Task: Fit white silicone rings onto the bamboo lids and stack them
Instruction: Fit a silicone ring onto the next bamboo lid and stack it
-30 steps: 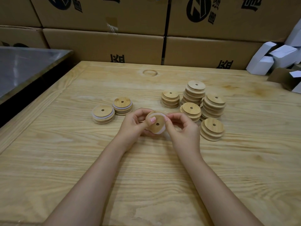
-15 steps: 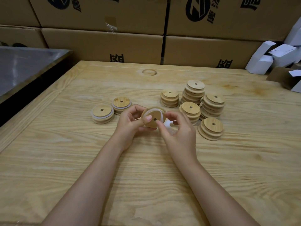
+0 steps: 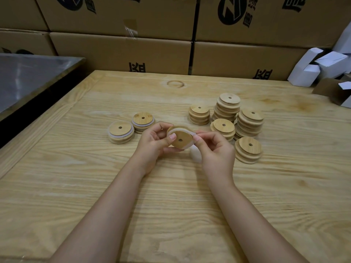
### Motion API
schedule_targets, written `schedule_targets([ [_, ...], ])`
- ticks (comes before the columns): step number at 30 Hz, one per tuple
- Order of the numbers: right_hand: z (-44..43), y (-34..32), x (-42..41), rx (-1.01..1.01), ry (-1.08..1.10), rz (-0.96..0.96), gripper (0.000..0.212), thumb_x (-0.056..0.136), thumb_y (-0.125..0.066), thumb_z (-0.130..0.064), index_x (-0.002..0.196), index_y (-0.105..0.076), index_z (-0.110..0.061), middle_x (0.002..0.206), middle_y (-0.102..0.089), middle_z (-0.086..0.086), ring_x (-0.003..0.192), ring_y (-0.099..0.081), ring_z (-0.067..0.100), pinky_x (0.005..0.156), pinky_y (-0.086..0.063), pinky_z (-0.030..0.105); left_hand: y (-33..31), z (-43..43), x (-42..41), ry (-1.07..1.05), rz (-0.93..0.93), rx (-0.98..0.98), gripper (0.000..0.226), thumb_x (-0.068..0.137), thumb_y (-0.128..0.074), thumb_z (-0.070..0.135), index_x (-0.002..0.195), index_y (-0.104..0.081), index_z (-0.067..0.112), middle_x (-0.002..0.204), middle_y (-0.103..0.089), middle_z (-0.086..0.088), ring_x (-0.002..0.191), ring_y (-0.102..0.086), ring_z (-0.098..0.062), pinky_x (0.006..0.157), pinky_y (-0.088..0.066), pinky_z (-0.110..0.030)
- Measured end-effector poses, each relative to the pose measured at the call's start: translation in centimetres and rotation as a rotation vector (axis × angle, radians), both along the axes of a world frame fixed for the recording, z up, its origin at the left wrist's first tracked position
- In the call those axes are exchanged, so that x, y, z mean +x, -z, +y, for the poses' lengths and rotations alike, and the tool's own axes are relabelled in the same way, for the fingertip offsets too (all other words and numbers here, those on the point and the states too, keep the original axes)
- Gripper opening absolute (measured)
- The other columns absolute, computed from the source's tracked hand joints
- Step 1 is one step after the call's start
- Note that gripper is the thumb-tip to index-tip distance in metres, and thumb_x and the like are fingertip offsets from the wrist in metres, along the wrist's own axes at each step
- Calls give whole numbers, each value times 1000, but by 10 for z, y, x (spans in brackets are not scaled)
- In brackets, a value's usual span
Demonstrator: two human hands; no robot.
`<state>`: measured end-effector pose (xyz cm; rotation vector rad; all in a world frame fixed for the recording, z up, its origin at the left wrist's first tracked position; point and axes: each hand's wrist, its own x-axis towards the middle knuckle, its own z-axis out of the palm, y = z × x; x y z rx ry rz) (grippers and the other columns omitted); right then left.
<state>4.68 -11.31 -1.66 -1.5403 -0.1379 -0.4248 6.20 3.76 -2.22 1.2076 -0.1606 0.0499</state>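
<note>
The step in hand is the fitting itself. A round bamboo lid (image 3: 180, 139) with a small centre hole is held clear of the pale wooden desk (image 3: 171, 196) and tilted toward the camera. A white silicone ring (image 3: 187, 131) lies part-way round its rim.

The left hand (image 3: 152, 144) grips the lid, thumb on its face and fingers curled behind. The right hand (image 3: 216, 151) pinches the ring at the lid's right edge between thumb and forefinger.

The ring looks seated along the top of the lid and seems looser at the lower right. I judge the next move is to turn the lid in the left hand and work the ring down into its groove all round. After that the lid goes onto a finished stack.

**Counts**
- One lid in the hands, carrying one ring.
- Two short stacks showing white rings, both left of the held lid: the outer ringed stack (image 3: 120, 132) and the inner ringed stack (image 3: 142, 122). Each seems to hold about two lids.
- Five bare-lid stacks (image 3: 223, 129) clustered right of the held lid, of differing heights. I cannot count their lids surely.
- A blurred white shape (image 3: 195, 156) just below and to the right of the held lid, partly behind the right hand. It may be spare rings, but I cannot tell how many.
</note>
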Motion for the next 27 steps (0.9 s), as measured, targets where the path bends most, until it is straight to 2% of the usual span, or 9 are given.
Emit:
schedule_targets([
  [5,-2,-3,1,61,-56,48,15,81,-68,0,72,-65,-11,86,-71,3,85,-67,12,80,-52,24,-2,0,0,17,22,-26,23,72,-61,7,95,-55,7,86,-66,-11,81,-66,-23,62,-59,-41],
  [10,-4,-8,1,-33,-63,29,18,80,-69,2,72,-66,-14,81,-69,-2,77,-64,0,72,-48,12,-3,0,-2,63,53,-40,22,75,-64,5,94,-54,8,86,-68,-14,79,-67,-27,61,-59,-44],
  [13,-5,-9,-1,-50,-46,22,17,81,-68,0,75,-67,-16,79,-69,-6,75,-64,-1,71,-48,11,-3,1,-2,92,70,-31,20,74,-66,6,91,-55,9,85,-67,-16,76,-67,-29,61,-59,-46],
  [15,-5,-9,-3,-96,-53,1,19,82,-68,-2,76,-66,-19,80,-68,-7,76,-64,0,71,-49,13,-4,1,-3,80,45,41,21,74,-69,9,92,-58,9,82,-68,-11,74,-67,-24,58,-59,-43],
  [17,-4,-8,-4,-187,-43,-28,15,81,-69,-5,78,-66,-19,81,-68,-7,80,-64,5,73,-51,19,-4,0,-5,43,-3,158,23,73,-74,11,93,-62,10,78,-70,-4,71,-67,-16,53,-57,-33],
  [18,-3,-8,-5,-235,-26,-45,12,81,-69,-6,80,-67,-18,80,-67,-8,80,-64,6,75,-51,23,-4,-1,-6,23,-22,190,21,73,-71,15,92,-63,10,77,-70,-1,69,-66,-13,51,-55,-29],
  [20,-2,-6,-6,-335,23,-101,11,81,-70,-7,83,-66,-17,79,-63,-13,81,-60,3,76,-49,20,-4,-2,-7,-7,-32,201,21,72,-67,18,91,-65,10,78,-69,-2,69,-65,-11,51,-53,-26],
  [24,2,-4,-8,-483,125,-181,12,79,-70,-7,86,-65,-15,79,-57,-16,80,-55,2,74,-41,11,-3,-1,-4,2,-3,142,23,75,-73,14,93,-62,7,88,-67,-14,76,-66,-20,57,-57,-34],
  [27,2,-3,-7,-393,149,-136,15,78,-70,-6,82,-65,-20,75,-61,-18,78,-60,2,73,-44,11,-2,-2,-3,18,6,109,20,74,-70,11,91,-61,8,87,-67,-14,75,-66,-21,61,-58,-38],
])
